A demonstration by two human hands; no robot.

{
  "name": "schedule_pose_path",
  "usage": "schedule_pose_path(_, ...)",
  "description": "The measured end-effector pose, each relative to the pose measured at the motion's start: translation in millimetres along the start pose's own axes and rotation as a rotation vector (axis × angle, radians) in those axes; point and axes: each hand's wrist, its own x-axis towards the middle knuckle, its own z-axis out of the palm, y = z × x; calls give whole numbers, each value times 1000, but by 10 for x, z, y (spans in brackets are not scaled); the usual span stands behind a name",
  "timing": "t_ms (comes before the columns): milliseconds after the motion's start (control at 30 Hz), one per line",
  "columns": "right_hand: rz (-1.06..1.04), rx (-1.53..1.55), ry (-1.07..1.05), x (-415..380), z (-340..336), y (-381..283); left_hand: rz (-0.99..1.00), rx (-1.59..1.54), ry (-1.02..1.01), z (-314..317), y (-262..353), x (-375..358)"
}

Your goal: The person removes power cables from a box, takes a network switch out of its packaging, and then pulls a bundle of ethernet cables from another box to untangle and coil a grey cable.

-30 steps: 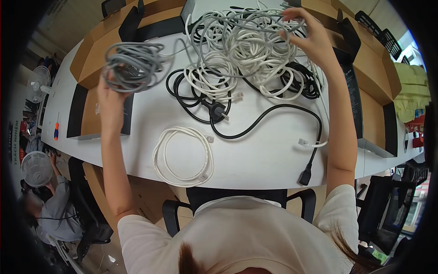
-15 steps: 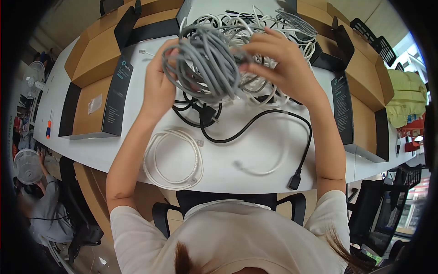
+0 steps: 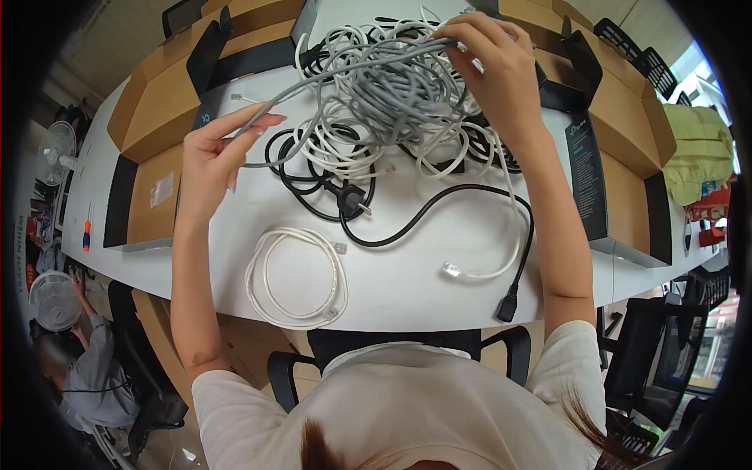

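Observation:
A grey network cable (image 3: 395, 94) lies in a loose bundle on top of a heap of white cables (image 3: 333, 153). My left hand (image 3: 211, 160), out to the left, pinches one grey strand between thumb and fingers. My right hand (image 3: 493, 70) grips several grey strands at the upper right of the bundle, and they stretch taut across to the left. Below the heap, a black power cord (image 3: 407, 233) runs from its plug to a socket end near the table's front edge. Beside it a white cable's clear connector (image 3: 452, 270) rests on the table. A white cable coil (image 3: 254, 274) sits at front left.
Open black cardboard boxes stand left (image 3: 149, 188) and right (image 3: 587, 184) on the white table (image 3: 392, 301). A screwdriver (image 3: 86, 235) lies at the far left. Another person (image 3: 102, 368) sits at lower left near a fan. A yellow-green bag (image 3: 695, 153) is at right.
The grey bundle has gone from between my hands down onto the heap. My left hand has moved left and down with a strand; my right hand has risen. The white connector end has shifted right.

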Motion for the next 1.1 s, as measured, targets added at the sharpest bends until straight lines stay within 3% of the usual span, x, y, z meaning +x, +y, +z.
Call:
schedule_pose_path(33, -7, -2, 37, -8, 29, -12, -11, 17, 0, -29, 52, -8)
schedule_pose_path(133, 200, 436, -119, -4, 54, -122, 94, 55, 127, -17, -64, 72)
schedule_pose_path(167, 243, 519, -143, 22, 7, -173, 150, -36, 298, 208, 47, 73)
schedule_pose_path(267, 273, 448, -103, 18, 0, -212, 824, 643, 558, 365, -21, 60)
schedule_pose_path(333, 350, 496, -78, -20, 31, -231, 1059, 759, 373, 547, 24, -166)
schedule_pose_path(400, 456, 590, -84, -39, 62, -261, 910, 922, 252, 837, 222, -249)
schedule_pose_path(433, 514, 694, -102, -37, 51, -304, 738, 831, 231, 934, 249, -210)
schedule_pose_path(533, 658, 1127, -159, -53, 95, -298, 568, 839, 406, 976, 264, 20)
schedule_pose_path(667, 627, 1091, -236, 70, -40, -284, 427, 426, 274, 941, 83, 240)
schedule_pose_path(700, 603, 1192, -145, 59, 25, -344, 480, 259, 273, 962, 97, 279)
schedule_pose_path(800, 491, 881, -104, 2, 66, -364, 200, -118, 245, 917, 150, 300)
schedule_pose_path(833, 594, 868, -125, 3, 50, -400, 194, -227, 210, 906, 106, 321)
schedule_pose_path(933, 312, 527, 209, 58, -8, -485, 157, -229, 203, 867, 55, 302)
schedule_pose_path(967, 114, 392, 199, 71, 38, -383, 157, -260, 193, 872, 71, 296)
schedule_pose_path(1067, 158, 343, -113, 25, -76, -513, 144, -355, 141, 882, 167, 238)
schedule_pose_path(1100, 195, 266, -79, -6, -10, -530, 130, -388, 106, 877, 192, 211)
